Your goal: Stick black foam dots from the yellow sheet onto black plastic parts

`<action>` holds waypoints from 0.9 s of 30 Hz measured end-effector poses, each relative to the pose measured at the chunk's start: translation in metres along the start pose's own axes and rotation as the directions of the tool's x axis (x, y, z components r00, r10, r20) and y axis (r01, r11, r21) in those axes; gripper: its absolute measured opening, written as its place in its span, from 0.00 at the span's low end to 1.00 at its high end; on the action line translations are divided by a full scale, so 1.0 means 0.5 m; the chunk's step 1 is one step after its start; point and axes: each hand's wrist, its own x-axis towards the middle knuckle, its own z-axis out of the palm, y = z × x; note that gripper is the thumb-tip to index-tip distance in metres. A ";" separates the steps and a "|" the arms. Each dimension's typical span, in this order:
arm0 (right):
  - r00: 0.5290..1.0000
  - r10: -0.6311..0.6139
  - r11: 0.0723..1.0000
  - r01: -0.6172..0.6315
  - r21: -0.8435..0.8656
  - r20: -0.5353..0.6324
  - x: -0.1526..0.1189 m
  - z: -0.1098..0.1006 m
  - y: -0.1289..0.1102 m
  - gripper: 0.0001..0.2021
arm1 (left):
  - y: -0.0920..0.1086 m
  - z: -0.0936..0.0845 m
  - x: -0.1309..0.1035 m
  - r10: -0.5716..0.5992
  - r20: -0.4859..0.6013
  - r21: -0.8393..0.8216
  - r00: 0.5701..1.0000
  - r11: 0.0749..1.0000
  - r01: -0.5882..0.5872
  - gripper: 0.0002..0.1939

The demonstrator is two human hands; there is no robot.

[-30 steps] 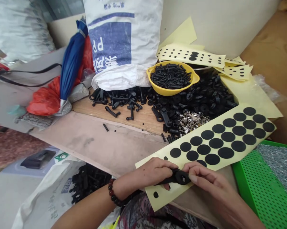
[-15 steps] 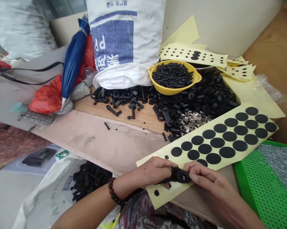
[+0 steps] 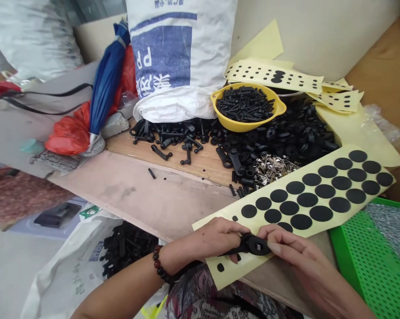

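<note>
Fingers (image 3: 235, 227) on one black part (image 3: 253, 243)

Soft, bright, fairly even light covers my tabletop (image 3: 120, 190); I can't tell its source. Shadows are faint. My left hand (image 3: 216, 239) and right hand (image 3: 296, 250) show clearly, but the black piece (image 3: 252, 244) between them loses detail. Metal clips (image 3: 273, 170) glint toward the tabletop's right end. Beyond its left edge, the reddish mat (image 3: 23, 195) looks blurry and stretched by wide-angle distortion.
</note>
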 end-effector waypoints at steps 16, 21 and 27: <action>0.999 -0.031 0.995 0.033 -0.095 0.023 0.005 0.004 0.013 0.15 | -0.029 -0.004 0.006 0.039 -0.019 0.021 0.999 0.999 -0.039 0.18; 0.998 -0.059 0.991 0.060 -0.121 0.017 0.005 0.002 0.016 0.14 | -0.027 -0.001 0.005 0.045 -0.030 0.023 0.999 0.999 -0.044 0.19; 0.996 -0.090 0.980 0.086 -0.182 -0.012 0.005 0.008 0.007 0.15 | -0.031 0.003 0.005 0.073 -0.039 0.023 0.997 0.997 -0.072 0.19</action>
